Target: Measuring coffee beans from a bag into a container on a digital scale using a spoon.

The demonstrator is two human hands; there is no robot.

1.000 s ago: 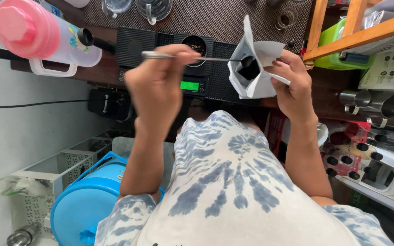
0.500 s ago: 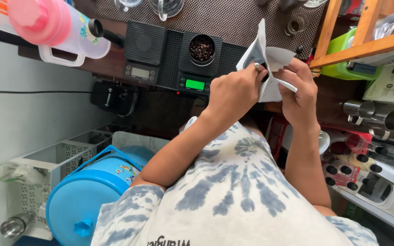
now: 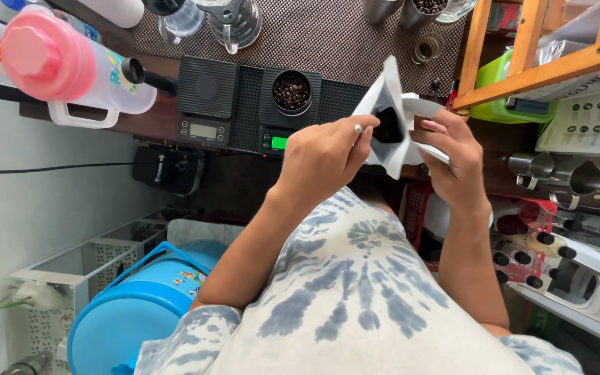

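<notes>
Dark wood forms the desk (image 3: 161, 118), with a brown woven mat (image 3: 335, 42) across its far part and two black digital scales (image 3: 206, 104) set side by side at its near edge. On the right-hand scale stands a small round black cup of dark coffee beans (image 3: 291, 90), and that scale's display glows green. A clear plastic jug with a pink lid (image 3: 64, 69) lies at the left end of the desk, and a glass pitcher (image 3: 234, 21) stands on the mat.

Just in front of the scales the person holds up a white paper pouch with a dark open mouth (image 3: 390, 118). The right hand (image 3: 453, 156) has its grip closed around the pouch's right side, thumb on the front. The left hand (image 3: 324, 156) is closed on the thin metal handle of a spoon (image 3: 358, 128), whose end goes into the pouch's mouth; the bowl is hidden inside.

Below the desk sit a blue plastic bucket (image 3: 133, 312) and a white mesh basket (image 3: 98, 264). A wooden shelf frame (image 3: 543, 55) rises at the right, with steel pitchers (image 3: 564, 173) beneath it.
</notes>
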